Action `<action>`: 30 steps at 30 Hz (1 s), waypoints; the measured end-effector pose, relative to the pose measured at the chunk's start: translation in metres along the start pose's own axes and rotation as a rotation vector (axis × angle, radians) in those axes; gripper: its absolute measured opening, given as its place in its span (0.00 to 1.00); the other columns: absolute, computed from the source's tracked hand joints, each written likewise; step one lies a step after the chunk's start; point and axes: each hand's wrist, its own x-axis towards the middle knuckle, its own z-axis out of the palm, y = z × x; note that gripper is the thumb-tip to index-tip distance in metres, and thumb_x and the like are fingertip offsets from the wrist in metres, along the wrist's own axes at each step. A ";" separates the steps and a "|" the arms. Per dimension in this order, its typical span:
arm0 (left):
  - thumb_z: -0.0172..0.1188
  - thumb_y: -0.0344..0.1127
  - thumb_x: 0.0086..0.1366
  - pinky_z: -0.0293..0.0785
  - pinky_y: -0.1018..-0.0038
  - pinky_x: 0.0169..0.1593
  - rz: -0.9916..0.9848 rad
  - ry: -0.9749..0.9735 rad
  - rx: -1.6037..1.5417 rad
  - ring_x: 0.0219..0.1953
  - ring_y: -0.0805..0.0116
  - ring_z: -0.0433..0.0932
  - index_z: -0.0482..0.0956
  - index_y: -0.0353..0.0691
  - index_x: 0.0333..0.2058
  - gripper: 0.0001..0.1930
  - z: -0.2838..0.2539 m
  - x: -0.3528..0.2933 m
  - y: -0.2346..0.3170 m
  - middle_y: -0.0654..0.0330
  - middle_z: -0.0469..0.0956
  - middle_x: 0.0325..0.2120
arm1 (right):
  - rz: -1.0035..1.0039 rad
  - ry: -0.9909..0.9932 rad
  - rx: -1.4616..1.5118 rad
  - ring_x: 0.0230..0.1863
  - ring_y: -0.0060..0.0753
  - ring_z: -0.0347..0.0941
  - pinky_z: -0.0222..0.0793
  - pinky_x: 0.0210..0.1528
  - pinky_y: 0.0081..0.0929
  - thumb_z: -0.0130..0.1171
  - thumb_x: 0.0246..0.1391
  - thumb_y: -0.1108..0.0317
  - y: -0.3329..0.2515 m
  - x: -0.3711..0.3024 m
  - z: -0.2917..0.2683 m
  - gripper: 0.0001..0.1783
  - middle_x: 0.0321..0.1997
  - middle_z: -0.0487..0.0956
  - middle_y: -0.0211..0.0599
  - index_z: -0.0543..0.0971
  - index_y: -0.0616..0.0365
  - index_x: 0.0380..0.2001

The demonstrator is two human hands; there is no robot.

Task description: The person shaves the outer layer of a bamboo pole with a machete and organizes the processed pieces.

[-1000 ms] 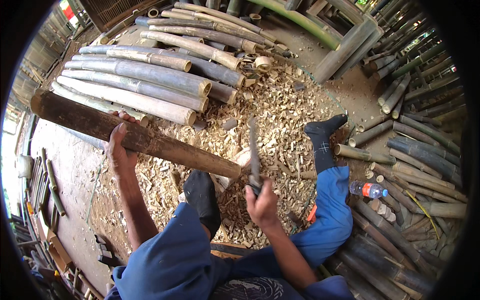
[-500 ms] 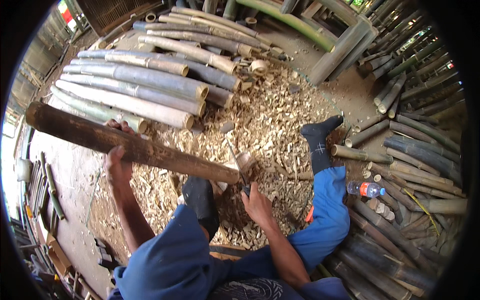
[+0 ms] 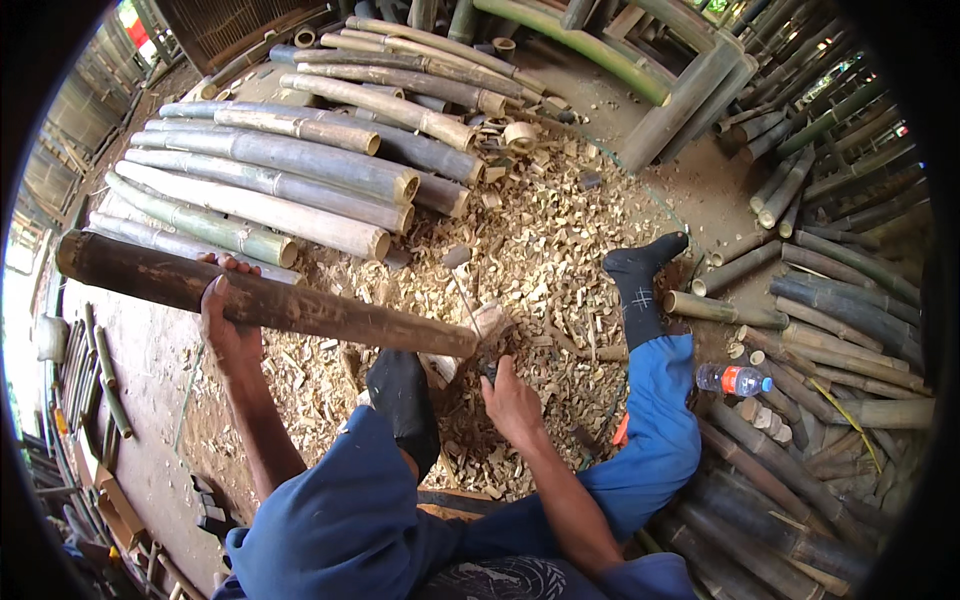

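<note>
On the chip-strewn ground, between the spread legs:
Left hand [image 3: 228,322]: wrapped round a long dark brown bamboo pole [image 3: 260,298], fingers closed over its top edge.
Pole: lies nearly level, its cut right end over a pale wooden chopping block [image 3: 487,325], its left end reaching out over bare ground.
Right hand [image 3: 510,402]: fisted on the handle of a thin-bladed metal chopping knife [image 3: 466,300], blade raised just beside the pole's cut end.
Far edge: a stack of pale green cut bamboo poles [image 3: 270,185] lies close behind the pole.
Right edge: a black-socked foot [image 3: 635,275] and clear plastic bottle [image 3: 733,379] sit against a heap of grey bamboo lengths [image 3: 830,300].
Open room: bare dirt floor [image 3: 140,360] to the left.
</note>
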 end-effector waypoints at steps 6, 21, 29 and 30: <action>0.68 0.33 0.61 0.69 0.56 0.68 -0.068 -0.141 0.068 0.54 0.64 0.75 0.65 0.44 0.62 0.32 -0.010 0.000 0.023 0.58 0.72 0.49 | -0.320 0.186 0.159 0.30 0.63 0.82 0.76 0.29 0.51 0.55 0.72 0.55 -0.043 -0.039 -0.051 0.20 0.28 0.82 0.59 0.66 0.61 0.49; 0.72 0.35 0.59 0.63 0.54 0.73 -0.076 -0.247 0.035 0.61 0.60 0.71 0.62 0.44 0.66 0.39 -0.026 -0.003 0.025 0.55 0.71 0.56 | -0.475 0.478 0.345 0.28 0.61 0.83 0.77 0.29 0.53 0.57 0.71 0.55 -0.042 -0.044 -0.029 0.22 0.31 0.83 0.60 0.68 0.64 0.50; 0.67 0.32 0.64 0.71 0.56 0.68 0.008 0.130 -0.148 0.53 0.61 0.77 0.70 0.38 0.60 0.27 -0.024 -0.012 0.005 0.55 0.76 0.48 | -0.081 0.095 0.280 0.36 0.63 0.83 0.76 0.36 0.54 0.56 0.69 0.51 0.018 -0.011 -0.011 0.25 0.34 0.83 0.60 0.69 0.64 0.51; 0.69 0.34 0.64 0.72 0.57 0.67 0.004 0.255 -0.158 0.52 0.61 0.77 0.72 0.38 0.58 0.25 -0.028 -0.014 -0.004 0.56 0.77 0.47 | -0.034 0.158 0.335 0.36 0.61 0.83 0.76 0.36 0.53 0.56 0.69 0.50 0.020 -0.017 -0.014 0.25 0.33 0.83 0.58 0.69 0.64 0.51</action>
